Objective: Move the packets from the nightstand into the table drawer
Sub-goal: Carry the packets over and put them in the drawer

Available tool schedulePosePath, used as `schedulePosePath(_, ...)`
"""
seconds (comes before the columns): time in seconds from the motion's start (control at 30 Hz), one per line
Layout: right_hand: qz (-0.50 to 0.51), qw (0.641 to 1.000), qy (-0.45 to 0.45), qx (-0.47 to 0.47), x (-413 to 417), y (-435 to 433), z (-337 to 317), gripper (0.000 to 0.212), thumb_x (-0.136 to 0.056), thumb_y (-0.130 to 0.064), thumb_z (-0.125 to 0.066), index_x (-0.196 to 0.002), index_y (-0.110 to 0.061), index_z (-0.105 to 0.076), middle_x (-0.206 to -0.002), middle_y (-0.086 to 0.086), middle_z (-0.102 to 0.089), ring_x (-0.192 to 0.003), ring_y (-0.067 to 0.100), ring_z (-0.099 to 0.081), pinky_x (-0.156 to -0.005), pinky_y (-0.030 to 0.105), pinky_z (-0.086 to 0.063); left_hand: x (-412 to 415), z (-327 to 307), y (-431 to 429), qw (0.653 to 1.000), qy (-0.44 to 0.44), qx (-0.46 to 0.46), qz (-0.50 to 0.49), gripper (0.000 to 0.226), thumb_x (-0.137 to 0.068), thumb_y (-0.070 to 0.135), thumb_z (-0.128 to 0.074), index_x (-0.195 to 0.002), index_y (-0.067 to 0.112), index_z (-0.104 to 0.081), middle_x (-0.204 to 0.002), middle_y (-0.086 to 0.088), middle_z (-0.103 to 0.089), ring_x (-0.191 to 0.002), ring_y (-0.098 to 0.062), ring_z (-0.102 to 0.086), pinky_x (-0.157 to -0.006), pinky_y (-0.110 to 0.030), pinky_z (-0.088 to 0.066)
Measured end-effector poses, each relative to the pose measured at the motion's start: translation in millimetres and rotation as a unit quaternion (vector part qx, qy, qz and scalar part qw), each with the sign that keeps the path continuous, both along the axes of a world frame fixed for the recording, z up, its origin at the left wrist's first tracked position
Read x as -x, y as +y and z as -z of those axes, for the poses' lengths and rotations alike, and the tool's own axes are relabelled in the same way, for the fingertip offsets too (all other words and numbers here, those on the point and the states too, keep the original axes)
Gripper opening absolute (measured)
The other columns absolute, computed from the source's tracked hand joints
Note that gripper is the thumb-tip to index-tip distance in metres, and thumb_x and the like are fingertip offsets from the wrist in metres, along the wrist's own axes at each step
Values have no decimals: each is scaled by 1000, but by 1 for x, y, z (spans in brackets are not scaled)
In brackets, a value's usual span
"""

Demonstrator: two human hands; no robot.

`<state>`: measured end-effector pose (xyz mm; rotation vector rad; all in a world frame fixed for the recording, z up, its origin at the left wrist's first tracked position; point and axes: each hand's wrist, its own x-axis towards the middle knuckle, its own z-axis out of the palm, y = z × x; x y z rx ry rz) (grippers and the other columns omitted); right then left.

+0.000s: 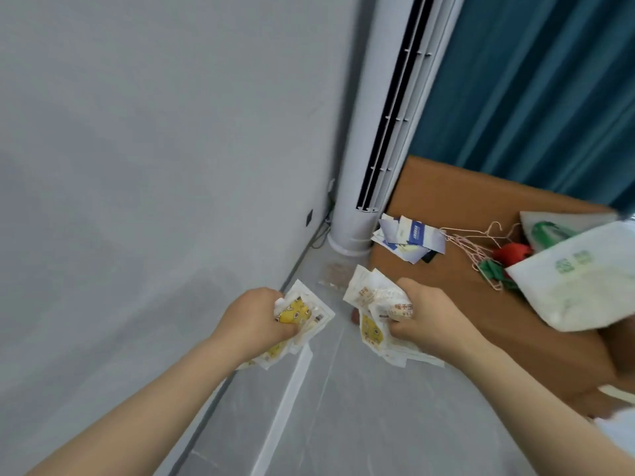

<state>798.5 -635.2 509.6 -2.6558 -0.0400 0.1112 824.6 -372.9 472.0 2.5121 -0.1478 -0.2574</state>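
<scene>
My left hand [256,316] grips a bunch of white and yellow packets [305,312] above the grey floor. My right hand [427,317] grips a second, thicker bunch of white packets [372,300] with orange print. Both hands are held out in front of me at about the same height, a short gap between them. The brown nightstand [457,214] stands to the right, beyond my right hand. Several blue and white packets [409,237] lie on its near left corner. No table drawer is in view.
A tall white air conditioner column [371,132] stands in the corner between the grey wall and a teal curtain [536,80]. On the nightstand lie wire hangers [477,243], a red and green item [508,255] and a white bag [577,286].
</scene>
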Motion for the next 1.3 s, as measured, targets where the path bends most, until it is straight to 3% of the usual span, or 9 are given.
schedulePosePath(0.07,46,999,11,3,4,-29,3,22,-70,-21,-65,-81,-13,-47,-73,0,-62,-68,20,-60,-59,40,-49,-17,0,-34,999,3,-4,43,22,-70,35,-72,-70,17,-60,-71,1,-64,-69,-15,-61,-55,-25,-41)
schedulePosePath(0.27,160,987,19,-3,14,-131,14,21,-70,-20,-65,-79,-15,-46,-70,0,-61,-65,19,-59,-52,34,-44,-56,2,-155,987,13,-19,159,27,-73,34,-72,-61,22,-51,-65,6,-57,-64,-12,-57,-50,-23,-36)
schedulePosePath(0.4,210,977,23,12,19,-207,24,23,-69,-24,-66,-82,-17,-49,-73,-2,-63,-66,17,-61,-58,38,-52,-74,2,-243,975,-2,-30,219,19,-71,33,-71,-74,17,-62,-74,3,-64,-67,-10,-60,-52,-23,-41)
schedulePosePath(0.47,234,972,26,14,23,-245,27,26,-70,-28,-68,-83,-17,-48,-74,-4,-63,-66,14,-61,-59,39,-53,-81,4,-286,970,0,-32,241,21,-70,32,-71,-71,13,-61,-72,0,-65,-68,-14,-62,-54,-26,-44)
schedulePosePath(0.6,268,963,21,34,30,-314,30,27,-72,-31,-68,-83,-16,-48,-74,-4,-62,-65,14,-60,-50,32,-46,-90,5,-366,960,-20,-48,276,25,-70,34,-72,-68,13,-57,-72,0,-62,-68,-16,-60,-53,-26,-42)
schedulePosePath(0.77,302,952,32,44,27,-380,36,26,-73,-28,-67,-83,-15,-48,-74,-3,-61,-66,16,-60,-55,34,-49,-111,13,-448,934,-30,-84,345,25,-70,39,-70,-75,15,-62,-74,2,-63,-70,-15,-60,-53,-27,-40)
schedulePosePath(0.97,360,931,33,55,4,-453,51,29,-72,-31,-68,-82,-15,-45,-71,-4,-58,-62,15,-55,-52,29,-42,-158,23,-548,903,-34,-91,419,26,-73,38,-68,-75,13,-60,-75,0,-60,-68,-16,-58,-51,-26,-34)
schedulePosePath(1.13,440,894,69,45,-12,-509,57,27,-72,-35,-66,-88,-21,-50,-79,-5,-62,-72,13,-60,-65,33,-52,-199,17,-634,867,-44,-101,486,30,-76,39,-66,-66,19,-46,-72,2,-51,-63,-13,-47,-50,-25,-28)
schedulePosePath(1.3,507,857,93,21,-10,-554,60,23,-71,-31,-65,-85,-25,-48,-81,-6,-61,-73,15,-57,-55,27,-40,-215,20,-722,822,-35,-112,557,25,-77,38,-66,-70,20,-49,-72,2,-54,-64,-14,-50,-53,-27,-34)
